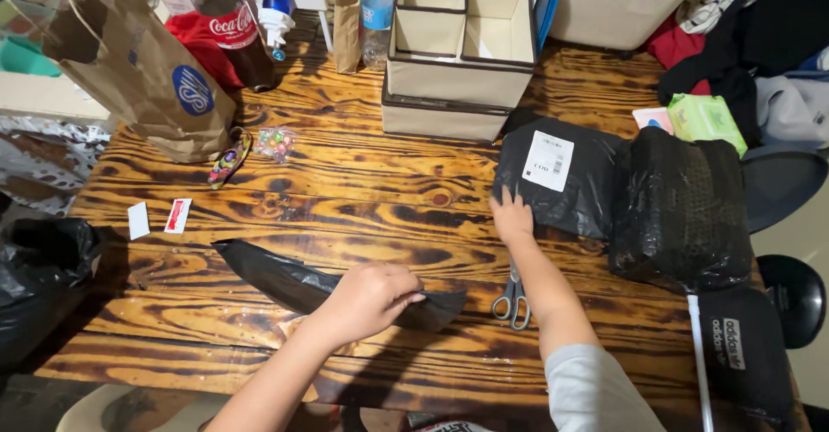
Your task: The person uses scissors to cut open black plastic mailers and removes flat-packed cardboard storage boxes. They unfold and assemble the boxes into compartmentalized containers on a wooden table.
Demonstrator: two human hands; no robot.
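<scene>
Nearest us, our left hand point(367, 298) pinches one end of an emptied black plastic mailer point(302, 281), its grip closed on the film, which lies flat along the counter point(363, 190). Just right of it, grey-handled scissors point(513, 298) lie under our right forearm; a careless sweep of that arm could, we judge, knock them off the near edge. Farther out, our right hand point(511, 216) rests flat, fingers spread, on a sealed black parcel point(561, 182), gripping nothing. Beyond it, beige fabric organiser boxes point(458, 48) stand close; sliding the parcel might nudge them into the bottles behind.
</scene>
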